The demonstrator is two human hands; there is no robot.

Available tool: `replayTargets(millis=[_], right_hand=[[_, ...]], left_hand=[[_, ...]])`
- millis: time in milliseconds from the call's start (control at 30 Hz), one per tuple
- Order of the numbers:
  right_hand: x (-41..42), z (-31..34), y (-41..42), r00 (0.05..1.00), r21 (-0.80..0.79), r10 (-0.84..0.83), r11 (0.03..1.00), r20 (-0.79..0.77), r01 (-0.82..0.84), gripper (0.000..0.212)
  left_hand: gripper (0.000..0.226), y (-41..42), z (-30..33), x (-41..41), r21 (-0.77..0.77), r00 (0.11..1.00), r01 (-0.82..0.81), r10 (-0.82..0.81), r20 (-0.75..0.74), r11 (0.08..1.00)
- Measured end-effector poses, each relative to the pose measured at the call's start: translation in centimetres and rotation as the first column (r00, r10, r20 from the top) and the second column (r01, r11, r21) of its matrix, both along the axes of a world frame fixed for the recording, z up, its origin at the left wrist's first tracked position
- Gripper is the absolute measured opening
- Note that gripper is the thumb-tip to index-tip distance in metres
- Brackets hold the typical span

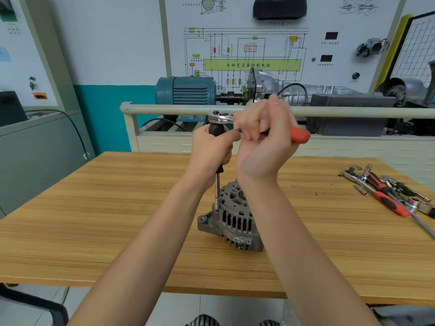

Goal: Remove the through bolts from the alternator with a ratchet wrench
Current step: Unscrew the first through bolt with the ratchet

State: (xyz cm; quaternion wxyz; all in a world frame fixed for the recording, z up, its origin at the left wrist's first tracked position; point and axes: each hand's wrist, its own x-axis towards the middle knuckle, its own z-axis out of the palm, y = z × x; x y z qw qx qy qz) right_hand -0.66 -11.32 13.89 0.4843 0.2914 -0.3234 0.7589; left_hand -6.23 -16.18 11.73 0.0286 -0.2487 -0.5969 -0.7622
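The counter (117,220) is honey-brown with streaked wood grain; the alternator (231,220) is dull grey — the ratchet wrench (299,134) has a chrome head and red-orange handle.

A grey ribbed metal alternator (231,218) stands upright near the middle of a light wooden tabletop (98,222), with bare board around it from six through nine to eleven o'clock. At three o'clock, well apart, a heap of red-handled chrome hand tools (392,192) blocks the table's right edge. At twelve o'clock, beyond the far edge, a cream horizontal metal rail (164,108) bars the way to a blue electric motor (186,90).
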Motion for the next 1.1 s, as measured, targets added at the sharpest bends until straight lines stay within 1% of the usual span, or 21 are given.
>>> replayTargets(millis=[67,133,200,267,333,400,433,467,533,600,633,700,733,767,833,867,900,933,967,1033,1100], right_hand=[[-0.6,0.7,1.6,0.961,-0.115,0.272,0.957,0.052,-0.265,0.046],[-1.3,1.1,3.4,0.855,-0.257,0.508,0.845,0.105,-0.47,0.051],[-2.1,1.6,4.6,0.735,-0.374,0.665,0.719,0.128,-0.586,0.05],[-3.2,2.0,5.4,0.623,-0.441,0.77,0.612,0.14,-0.657,0.051],[-4.1,2.1,6.0,0.521,-0.484,0.837,0.53,0.166,-0.697,0.057],[-4.8,2.1,6.3,0.454,-0.506,0.873,0.478,0.179,-0.718,0.062],[-4.9,2.2,6.3,0.445,-0.513,0.877,0.47,0.18,-0.718,0.063],[-4.8,2.2,6.2,0.458,-0.519,0.87,0.48,0.18,-0.707,0.062],[-4.3,2.3,5.9,0.542,-0.521,0.824,0.539,0.164,-0.661,0.057],[-3.1,1.9,5.2,0.673,-0.472,0.726,0.648,0.145,-0.598,0.054],[-2.5,1.5,4.7,0.745,-0.411,0.653,0.722,0.138,-0.557,0.052],[-1.2,0.4,3.2,0.891,-0.23,0.442,0.882,0.099,-0.412,0.048],[-0.6,-0.1,2.3,0.954,-0.132,0.295,0.949,0.059,-0.285,0.044],[-0.2,-0.6,1.4,0.992,-0.046,0.125,0.991,0.012,-0.124,0.04],[0.3,-1.3,0.0,0.984,0.081,-0.17,0.981,-0.061,0.174,0.033],[0.5,-1.4,-0.5,0.965,0.124,-0.25,0.958,-0.077,0.258,0.029],[0.6,-1.3,-0.8,0.956,0.143,-0.283,0.946,-0.077,0.291,0.028],[0.5,-1.1,-0.7,0.96,0.129,-0.274,0.951,-0.064,0.28,0.031],[0.4,-0.9,-0.5,0.975,0.094,-0.215,0.971,-0.052,0.219,0.035],[0.0,-0.1,0.5,0.999,0.009,0.018,1.0,-0.037,-0.018,0.041],[-0.6,0.7,2.0,0.964,-0.102,0.265,0.96,0.03,-0.261,0.048]], left_hand=[[0.036,-0.6,-0.1,-0.3,0.007,0.993,0.114,-0.114,-0.025,0.993],[0.037,-1.1,-0.1,-0.5,-0.022,0.974,0.219,-0.22,-0.051,0.976],[0.036,-1.4,-0.1,-0.5,-0.06,0.949,0.307,-0.31,-0.057,0.95],[0.034,-1.4,0.0,-0.6,-0.081,0.928,0.364,-0.369,-0.056,0.928],[0.031,-1.3,0.1,-0.6,-0.081,0.914,0.399,-0.403,-0.041,0.913],[0.031,-1.1,0.2,-0.6,-0.077,0.914,0.403,-0.405,-0.017,0.912],[0.033,-1.0,0.2,-0.6,-0.075,0.92,0.391,-0.393,-0.003,0.917],[0.037,-1.0,0.2,-0.6,-0.071,0.929,0.37,-0.371,0.008,0.926],[0.044,-0.7,0.1,-0.5,-0.048,0.954,0.3,-0.3,0.01,0.953],[0.044,-0.3,-0.1,-0.4,-0.006,0.981,0.194,-0.194,0.015,0.981],[0.043,-0.1,-0.1,-0.4,0.013,0.99,0.137,-0.137,0.023,0.99],[0.041,0.3,-0.1,-0.2,0.035,0.998,0.044,-0.046,0.039,0.998],[0.04,0.5,-0.1,-0.1,0.039,0.999,0.009,-0.01,0.039,0.999],[0.04,0.7,-0.1,0.0,0.041,0.999,-0.023,0.022,0.032,0.999],[0.042,0.9,-0.2,0.3,0.038,0.997,-0.079,0.079,0.008,0.996],[0.043,0.9,-0.2,0.3,0.036,0.995,-0.099,0.1,-0.002,0.994],[0.042,0.9,-0.2,0.3,0.035,0.994,-0.107,0.108,-0.007,0.994],[0.041,0.8,-0.2,0.3,0.033,0.995,-0.099,0.099,-0.005,0.995],[0.04,0.7,-0.2,0.3,0.031,0.997,-0.073,0.073,0.003,0.997],[0.04,0.3,-0.1,0.0,0.023,1.0,0.013,-0.013,0.019,1.0],[0.041,-0.2,-0.1,-0.2,-0.004,0.994,0.108,-0.108,0.004,0.994]])
